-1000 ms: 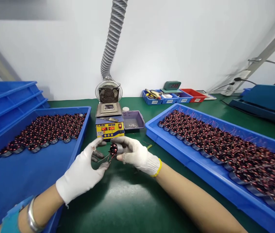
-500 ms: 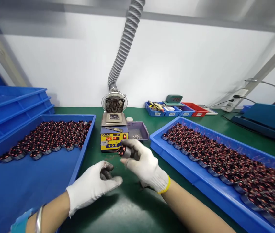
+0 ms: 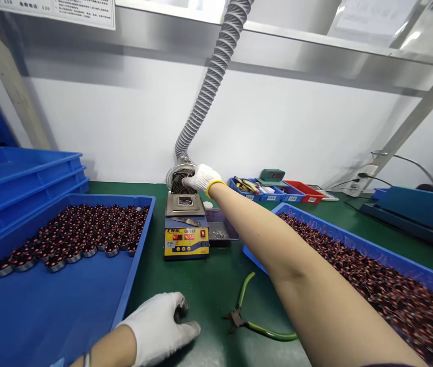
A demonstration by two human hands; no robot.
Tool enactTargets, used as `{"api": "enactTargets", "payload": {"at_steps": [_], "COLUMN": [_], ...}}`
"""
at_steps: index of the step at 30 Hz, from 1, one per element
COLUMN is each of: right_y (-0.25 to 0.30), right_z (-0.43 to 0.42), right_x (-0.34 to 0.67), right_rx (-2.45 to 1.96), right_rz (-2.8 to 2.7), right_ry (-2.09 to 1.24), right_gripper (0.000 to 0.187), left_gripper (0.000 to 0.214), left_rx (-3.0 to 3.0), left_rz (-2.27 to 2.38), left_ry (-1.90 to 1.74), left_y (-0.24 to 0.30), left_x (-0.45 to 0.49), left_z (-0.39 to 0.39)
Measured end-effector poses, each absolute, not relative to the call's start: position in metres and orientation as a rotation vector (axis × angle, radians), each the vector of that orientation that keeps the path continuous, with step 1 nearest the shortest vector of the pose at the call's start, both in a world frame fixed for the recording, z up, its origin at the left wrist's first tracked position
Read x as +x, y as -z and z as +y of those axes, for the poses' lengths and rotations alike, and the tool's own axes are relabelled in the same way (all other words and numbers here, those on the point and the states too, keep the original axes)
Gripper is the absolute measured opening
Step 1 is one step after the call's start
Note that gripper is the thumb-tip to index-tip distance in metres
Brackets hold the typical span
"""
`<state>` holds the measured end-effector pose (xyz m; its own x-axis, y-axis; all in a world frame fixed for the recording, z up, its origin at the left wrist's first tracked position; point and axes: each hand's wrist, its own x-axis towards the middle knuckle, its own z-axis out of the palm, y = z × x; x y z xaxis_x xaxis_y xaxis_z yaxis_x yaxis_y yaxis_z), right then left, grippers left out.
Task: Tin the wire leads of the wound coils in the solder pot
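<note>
My right hand (image 3: 201, 178), in a white glove, is stretched far forward, over the solder pot (image 3: 185, 224) and in front of the small fan (image 3: 175, 182). Its fingers are closed; the wound coil it carried is hidden inside them. My left hand (image 3: 160, 326), also gloved, rests near the front edge of the green mat with fingers curled in and dark fingertips, beside the left blue tray (image 3: 48, 306). Green-handled cutters (image 3: 254, 323) lie on the mat between my arms.
The left tray holds several wound coils (image 3: 78, 234); the right blue tray (image 3: 354, 244) is full of them. A ribbed hose (image 3: 212, 81) rises from the fan. A small grey dish (image 3: 222, 229), small bins (image 3: 273, 191) and stacked blue trays (image 3: 21, 173) stand around.
My right hand went from near my left hand forward to above the solder pot, carrying the coil. My left hand let go and sank to the mat. The view tilted up.
</note>
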<state>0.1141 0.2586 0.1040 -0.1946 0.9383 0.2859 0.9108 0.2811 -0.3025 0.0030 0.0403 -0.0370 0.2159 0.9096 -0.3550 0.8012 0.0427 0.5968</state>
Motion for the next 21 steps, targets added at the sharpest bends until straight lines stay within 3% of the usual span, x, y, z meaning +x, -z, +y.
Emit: {"api": "enactTargets", "payload": {"at_steps": [21], "right_y": [-0.077], "right_z": [0.272], "right_x": [0.090], "right_rx": [-1.782], "right_rz": [-2.290], "right_ry": [-0.013], "right_gripper": [0.047], "left_gripper": [0.040], "left_rx": [1.785], "left_rz": [1.607], "left_ry": [-0.159], "left_y": [0.042], "left_x": [0.003], "left_z": [0.043]}}
